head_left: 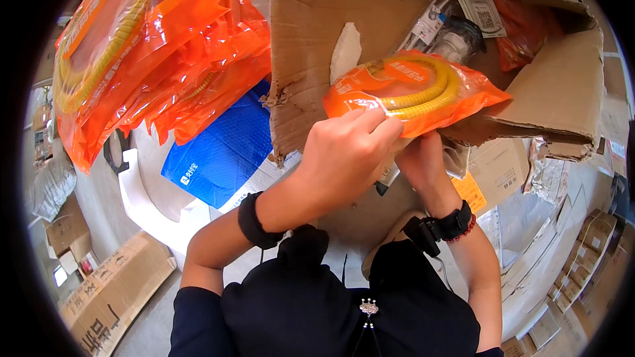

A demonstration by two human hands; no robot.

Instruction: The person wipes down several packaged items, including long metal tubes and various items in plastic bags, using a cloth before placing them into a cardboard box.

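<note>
A clear-and-orange plastic bag with a coiled yellow corrugated hose (pixel 423 92) in it is held at the mouth of a torn cardboard box. My left hand (pixel 347 149) is closed, its curled fingers gripping the bag's near edge. Under the same bag, my right hand (pixel 423 158) holds it from below, its fingertips partly hidden. To the left rises a stack of similar orange bags (pixel 178 46), the top one showing another coiled yellow hose. Inside the cardboard box (pixel 311 39) lie a clear-wrapped item (pixel 456 39), a printed paper slip (pixel 477 8) and more orange plastic (pixel 522 33).
A blue padded mailer (pixel 228 145) and a curved white foam piece (pixel 149 208) lie left of me. A long carton (pixel 119 291) rests at lower left. Flattened cartons and a brown box (pixel 496 172) stand right, with stacked small cartons (pixel 582 251) farther out.
</note>
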